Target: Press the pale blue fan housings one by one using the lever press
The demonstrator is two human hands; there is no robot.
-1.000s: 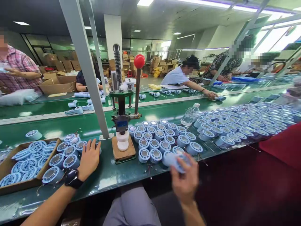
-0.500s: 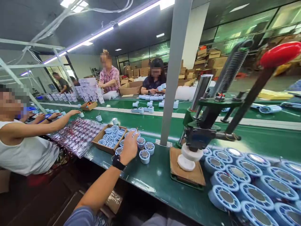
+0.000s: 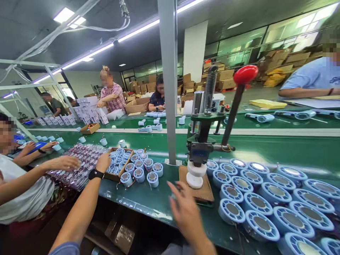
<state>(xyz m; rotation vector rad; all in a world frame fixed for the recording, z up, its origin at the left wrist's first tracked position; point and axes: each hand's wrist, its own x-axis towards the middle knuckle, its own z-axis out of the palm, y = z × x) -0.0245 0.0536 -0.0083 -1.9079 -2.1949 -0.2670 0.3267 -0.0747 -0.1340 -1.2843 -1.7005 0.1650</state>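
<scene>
My left hand point(image 3: 103, 162) is at the left edge of a cardboard box point(image 3: 118, 176) of light blue plastic rings point(image 3: 120, 156). The back of the hand hides its fingertips, so I cannot tell whether they grip a ring. My right hand point(image 3: 186, 209) is over the green table in front of the hand press point(image 3: 200, 152), slightly blurred, with fingers apart and no held thing visible. Between the hands stands a group of light blue round housings point(image 3: 139, 174) with grey discs on top. The press has a red-knobbed lever point(image 3: 245, 74) and a white round pad above a white base point(image 3: 194, 180).
Many larger-looking blue housings point(image 3: 257, 203) crowd the table right of the press. A grey post point(image 3: 169, 88) rises behind the table's near strip. Wrapped parts point(image 3: 79, 161) lie left of the box. A co-worker's hand point(image 3: 63, 163) reaches in there. Other people work across the green belt.
My left hand has moved left from the small housings to the ring box. My right hand has come into view before the press. The camera view has turned right.
</scene>
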